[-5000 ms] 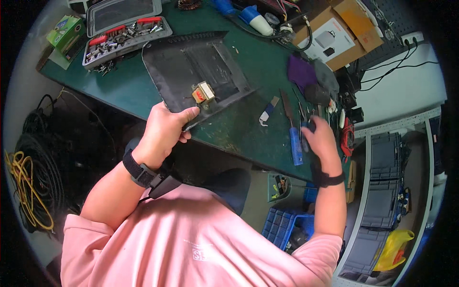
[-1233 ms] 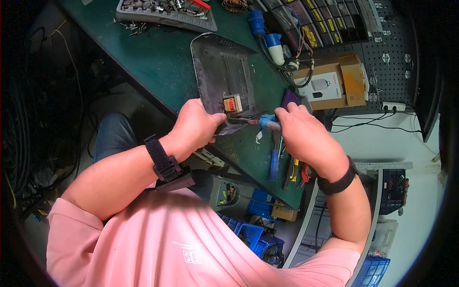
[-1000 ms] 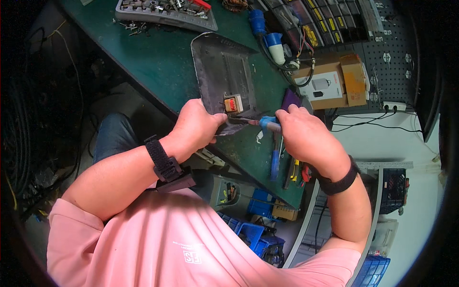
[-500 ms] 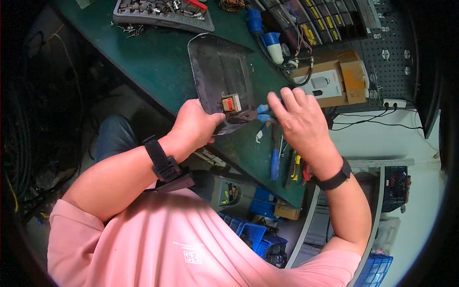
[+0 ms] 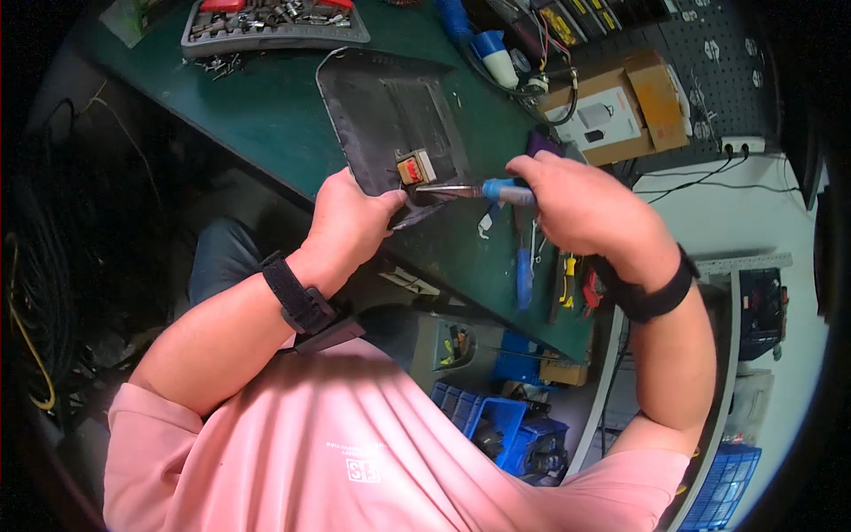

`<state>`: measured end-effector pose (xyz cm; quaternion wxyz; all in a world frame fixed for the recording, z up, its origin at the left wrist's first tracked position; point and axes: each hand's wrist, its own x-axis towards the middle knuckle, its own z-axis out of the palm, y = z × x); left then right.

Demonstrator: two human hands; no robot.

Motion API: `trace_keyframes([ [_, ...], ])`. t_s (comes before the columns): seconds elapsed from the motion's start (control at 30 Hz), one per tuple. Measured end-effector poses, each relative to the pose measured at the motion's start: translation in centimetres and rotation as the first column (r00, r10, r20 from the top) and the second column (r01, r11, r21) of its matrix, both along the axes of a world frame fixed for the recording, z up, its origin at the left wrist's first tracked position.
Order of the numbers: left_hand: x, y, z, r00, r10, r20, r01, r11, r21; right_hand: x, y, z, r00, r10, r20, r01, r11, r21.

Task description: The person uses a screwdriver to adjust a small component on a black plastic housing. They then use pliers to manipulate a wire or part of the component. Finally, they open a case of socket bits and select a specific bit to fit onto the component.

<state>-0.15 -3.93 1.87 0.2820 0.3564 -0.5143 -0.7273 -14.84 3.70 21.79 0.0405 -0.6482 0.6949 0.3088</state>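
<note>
My left hand (image 5: 353,213) grips the near edge of a dark panel (image 5: 377,111) with raised edges, tilted above the green bench. The thumb lies on its inner face. Near that thumb, a small transformer (image 5: 413,168) with a red and cream winding sits on the panel. My right hand (image 5: 581,199) is closed round blue-handled pliers (image 5: 505,191). Their metal jaws point left, with the tips at the lower side of the transformer, close to my left thumb. What the tips touch is too small to tell.
A grey socket tray (image 5: 275,35) stands far left on the green bench (image 5: 239,124). Right of the panel are a cardboard box (image 5: 660,106) and a blue plug (image 5: 492,55). A blue-handled tool (image 5: 525,279) and yellow-handled pliers (image 5: 567,279) lie near the bench edge. Blue crates (image 5: 496,426) stand below.
My right hand has turned and moved right and slightly down; the pliers now lie nearly level, with their jaws by the transformer. The whole view has shifted a little.
</note>
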Motion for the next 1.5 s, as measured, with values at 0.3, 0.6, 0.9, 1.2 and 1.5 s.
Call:
trace_keyframes([
  [0.3, -1.1, -0.4, -1.3, 0.943, 0.083, -0.322, 0.043, 0.930, 0.364, -0.1, -0.8, -0.9, 0.991, -0.076, -0.106, 0.084, 0.994, 0.074],
  [0.6, -0.4, -0.4, 0.2, 0.959, 0.028, -0.282, 0.111, 0.879, 0.464, 0.4, 0.1, -1.5, 0.982, 0.160, -0.105, -0.170, 0.980, -0.101],
  [0.9, -0.8, -0.5, -0.9, 0.971, 0.030, -0.235, 0.097, 0.856, 0.508, 1.0, -0.1, -1.5, 0.974, 0.145, -0.176, -0.161, 0.983, -0.084],
  [1.2, -1.0, -0.4, -1.6, 0.991, -0.041, -0.129, 0.093, 0.900, 0.426, 1.8, -0.1, -1.5, 0.991, 0.063, -0.118, -0.073, 0.994, -0.083],
  [1.5, -0.2, -0.5, 0.0, 0.995, -0.101, -0.014, 0.100, 0.936, 0.337, 2.3, 0.0, -1.9, 0.991, 0.019, -0.131, -0.029, 0.997, -0.071],
])
